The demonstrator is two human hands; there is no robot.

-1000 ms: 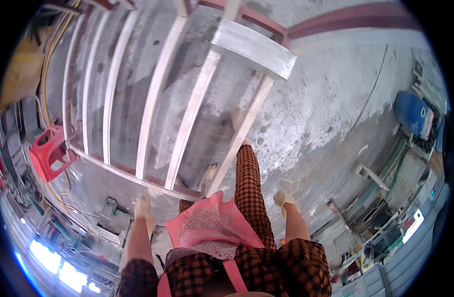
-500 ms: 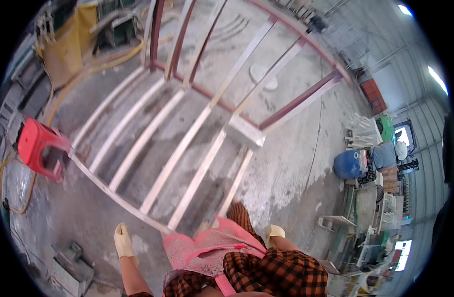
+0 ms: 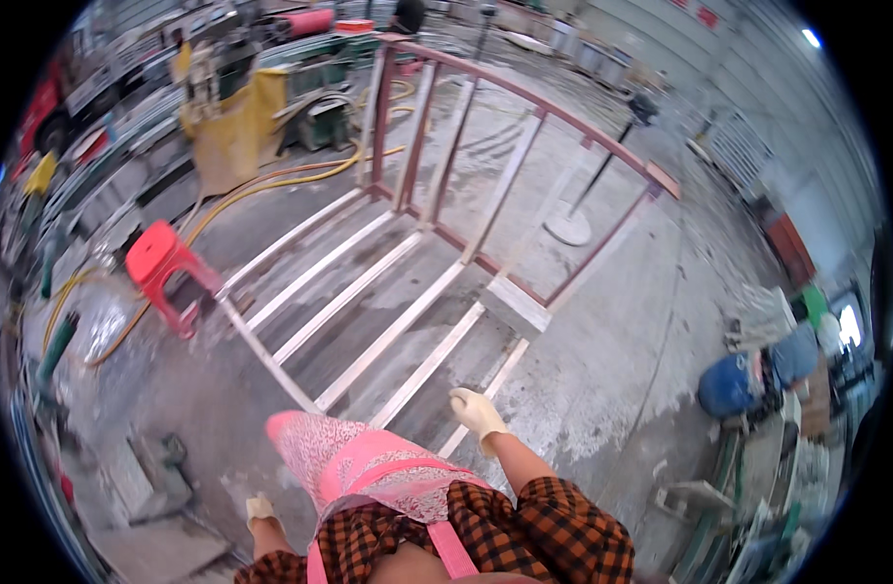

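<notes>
Metal frame laid flat on floor, ahead of both hands, bars running away. Right hand nearer, gloved, loosely curled, nothing held. Left hand low, grip unclear.

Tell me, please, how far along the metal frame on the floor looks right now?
Done: the metal frame lies assembled, several rails joined, its far section painted reddish. In hand: nothing; the gloved right hand hangs above a pale rail and the left hand hangs empty. Left: the near pale rails look unpainted.
</notes>
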